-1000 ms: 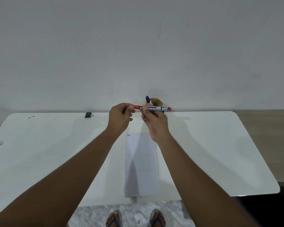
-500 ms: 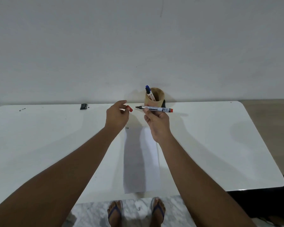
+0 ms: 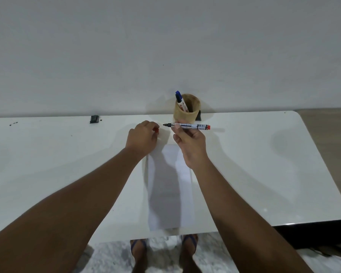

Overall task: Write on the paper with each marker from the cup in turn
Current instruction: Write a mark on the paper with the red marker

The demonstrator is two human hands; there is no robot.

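My right hand point(image 3: 189, 142) holds a red marker point(image 3: 187, 126) level above the table, its uncovered dark tip pointing left. The marker's red cap point(image 3: 156, 130) is pinched in my left hand point(image 3: 142, 139), a short way left of the tip. A white sheet of paper point(image 3: 170, 186) lies lengthwise on the white table point(image 3: 264, 164), below and between both hands. Behind the marker stands a tan cup point(image 3: 186, 112) at the table's far edge, with a blue-capped marker point(image 3: 180, 101) leaning inside it.
A small black object point(image 3: 94, 119) sits at the far edge to the left, with a few dark specks point(image 3: 13, 124) further left. Another dark item point(image 3: 199, 115) peeks out right of the cup. A wall rises right behind the table. My sandalled feet point(image 3: 163, 251) show below the near edge.
The cap came off the red marker: my left hand pulled it away to the left and lowered, while my right hand kept the marker level. The view tilted downward.
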